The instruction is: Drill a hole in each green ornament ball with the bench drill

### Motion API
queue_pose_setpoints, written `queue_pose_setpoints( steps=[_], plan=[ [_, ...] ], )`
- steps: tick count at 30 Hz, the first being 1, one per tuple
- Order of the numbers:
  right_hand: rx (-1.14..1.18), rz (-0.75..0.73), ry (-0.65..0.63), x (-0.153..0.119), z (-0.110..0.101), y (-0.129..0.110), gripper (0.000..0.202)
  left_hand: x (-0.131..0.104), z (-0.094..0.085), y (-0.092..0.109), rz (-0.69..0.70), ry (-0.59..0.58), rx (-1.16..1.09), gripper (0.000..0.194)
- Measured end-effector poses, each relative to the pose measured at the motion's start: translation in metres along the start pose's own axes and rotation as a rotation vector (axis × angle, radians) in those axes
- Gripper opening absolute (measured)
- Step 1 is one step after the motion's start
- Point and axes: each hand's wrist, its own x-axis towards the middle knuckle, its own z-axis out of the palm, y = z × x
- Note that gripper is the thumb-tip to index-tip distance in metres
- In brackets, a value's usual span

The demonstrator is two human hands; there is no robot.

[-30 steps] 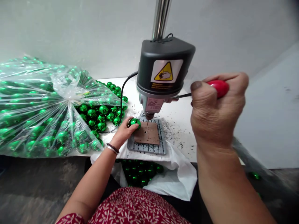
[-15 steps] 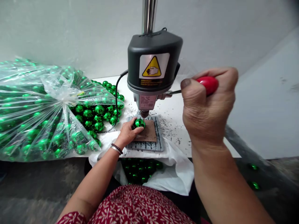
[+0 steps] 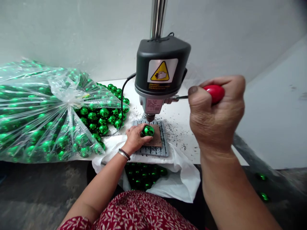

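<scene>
My left hand (image 3: 137, 137) grips a shiny green ball (image 3: 149, 131) between thumb and fingers, on a brown board (image 3: 157, 140) lying over the grey slotted base (image 3: 164, 150). Right above the ball stands the bit of a black bench drill press (image 3: 163, 67); whether the tip has entered the ball I cannot tell. My right hand (image 3: 217, 111) is wrapped round the red knob (image 3: 215, 93) of the drill's feed lever, its thumb along the near side.
On the left lies a big clear plastic bag (image 3: 69, 95) of green balls, with loose ones (image 3: 104, 113) beside it. Dark shavings dot the white table (image 3: 184, 127). A white bag (image 3: 179, 185) with more balls hangs at the front edge. Two balls (image 3: 263, 196) lie low on the right.
The ball in my left hand has shifted right, under the drill bit. My right hand stays on the red knob. The whole view has shifted slightly.
</scene>
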Motion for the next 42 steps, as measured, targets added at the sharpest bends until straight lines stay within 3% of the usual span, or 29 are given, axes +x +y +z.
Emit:
queue_pose_setpoints(
  steps=[14,26,39,42],
  plan=[
    [-0.073,-0.023,-0.025,-0.009,-0.010,0.001,0.015,-0.001,0.004,-0.004,0.008,0.007,-0.019,0.053],
    [-0.076,-0.076,0.118,-0.036,-0.003,0.012,0.013,-0.003,0.009,-0.006,0.004,0.033,-0.033,0.054],
    [-0.035,-0.116,0.141,-0.071,0.002,0.024,0.009,-0.004,0.009,-0.005,-0.006,0.021,-0.042,0.052],
    [-0.009,-0.125,0.156,-0.061,0.004,0.023,0.013,-0.003,0.009,-0.004,-0.015,0.029,-0.035,0.052]
  ],
)
